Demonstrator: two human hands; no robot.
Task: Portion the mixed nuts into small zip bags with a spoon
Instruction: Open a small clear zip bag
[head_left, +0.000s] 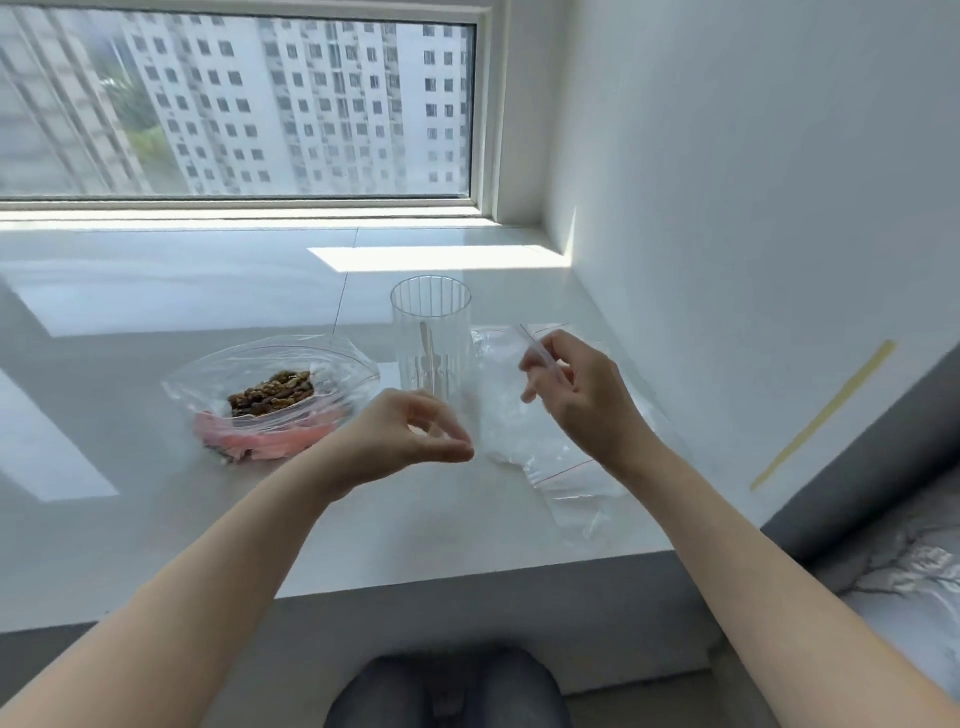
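Note:
A large open zip bag (270, 384) of mixed nuts (272, 392) lies on the white sill, with a pink band along its lower part. A clear ribbed glass (431, 332) stands beside it with a pale spoon (428, 345) inside. My right hand (576, 395) pinches the top edge of a small clear zip bag (498, 395) and holds it up to the right of the glass. My left hand (415, 439) hovers in front of the glass, its fingers curled with nothing visible in them. More small zip bags (566, 483) with red seal lines lie under the right hand.
The white sill (156, 467) runs under a window (234, 104). A white wall stands close on the right. A strip of yellow tape (826, 415) is stuck near the sill's right edge. The sill's front edge drops off above my knees (447, 686).

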